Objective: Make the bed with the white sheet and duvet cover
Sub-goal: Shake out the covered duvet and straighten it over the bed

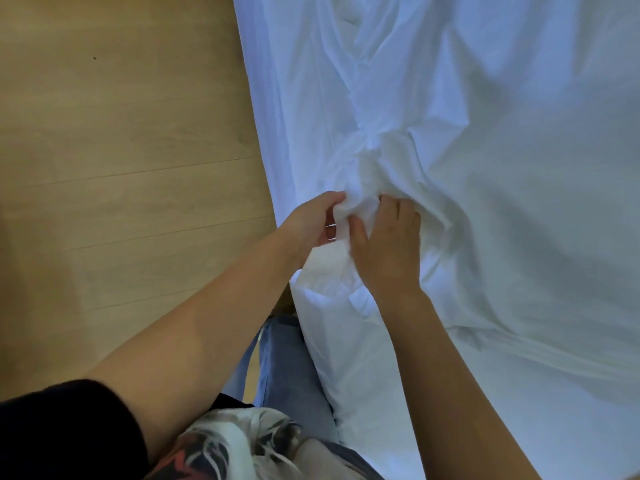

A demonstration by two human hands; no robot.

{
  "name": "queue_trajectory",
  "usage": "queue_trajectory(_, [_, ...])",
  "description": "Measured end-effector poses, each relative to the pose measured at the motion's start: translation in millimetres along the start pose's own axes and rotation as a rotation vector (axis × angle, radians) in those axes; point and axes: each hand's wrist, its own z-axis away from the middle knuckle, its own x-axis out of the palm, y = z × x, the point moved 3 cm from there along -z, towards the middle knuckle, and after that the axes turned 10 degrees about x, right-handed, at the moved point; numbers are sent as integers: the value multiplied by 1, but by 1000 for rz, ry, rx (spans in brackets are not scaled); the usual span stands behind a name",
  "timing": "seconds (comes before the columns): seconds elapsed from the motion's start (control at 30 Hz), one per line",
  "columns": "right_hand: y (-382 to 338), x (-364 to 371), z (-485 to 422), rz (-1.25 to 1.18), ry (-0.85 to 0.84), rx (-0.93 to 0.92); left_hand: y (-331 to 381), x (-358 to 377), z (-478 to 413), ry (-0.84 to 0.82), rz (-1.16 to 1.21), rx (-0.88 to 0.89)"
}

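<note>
Pinching the bunched white sheet point(485, 161) in curled fingers of left hand point(309, 221) and right hand point(391, 245); pull outward evenly, toward the left edge, flattening the ridge

A white sheet point(502, 168) lies rumpled across the bed point(268, 133), bunched into a ridge near the edge; pale wooden floor point(121, 133) alongside.

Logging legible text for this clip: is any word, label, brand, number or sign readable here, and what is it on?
None can be read.
On the white fabric: plain, no tag or label shows.
On the patterned top: printed shapes only, no letters.
On the wooden floor: no writing.
</note>
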Motion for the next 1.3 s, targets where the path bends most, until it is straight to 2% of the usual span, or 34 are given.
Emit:
queue_trajectory(0.17, [2, 0, -9, -80, -88, 57, -5, 2, -1, -43, 17, -13])
queue_trajectory(0.27, [7, -9, -13, -339, -170, 119, -10, 2, -1, -42, 100, -46])
queue_trajectory(0.33, [14, -13, -13, -439, -145, 188, -15, 2, -1, -61, 79, -38])
queue_trajectory(0.4, [19, -12, -10, -328, -99, 199, -17, 6, 3, -128, 55, -32])
queue_trajectory(0.47, [22, -6, -7, -270, -158, 220, -16, 7, 5, -147, 46, -19])
queue_trajectory(0.57, [27, 0, -6, -341, -284, 261, -16, 5, 4, -132, 35, 12])
queue_trajectory(0.63, [28, 2, -6, -326, -339, 189, -16, 8, 6, -184, 63, 12])
queue_trajectory(0.7, [26, 2, -5, -274, -340, 100, -13, 12, 10, -219, 26, 15])
queue_trajectory(0.8, [32, -4, -7, -384, -290, 149, -5, 17, 12, -234, -137, 79])
queue_trajectory(0.9, [38, -8, -8, -508, -317, 236, -2, 21, 14, -191, -165, 116])
queue_trajectory(1.0, [39, -9, -6, -572, -369, 259, -8, 14, 10, -88, -129, 122])
queue_trajectory(1.1, [39, -13, -6, -678, -405, 283, -8, 11, 7, -48, -193, 168])
queue_trajectory(1.2, [39, -22, 0, -746, -419, 261, 1, 13, 8, 50, -342, 312])
queue_trajectory(1.3, [41, -30, 10, -756, -440, 232, 15, 23, 9, 58, -302, 479])
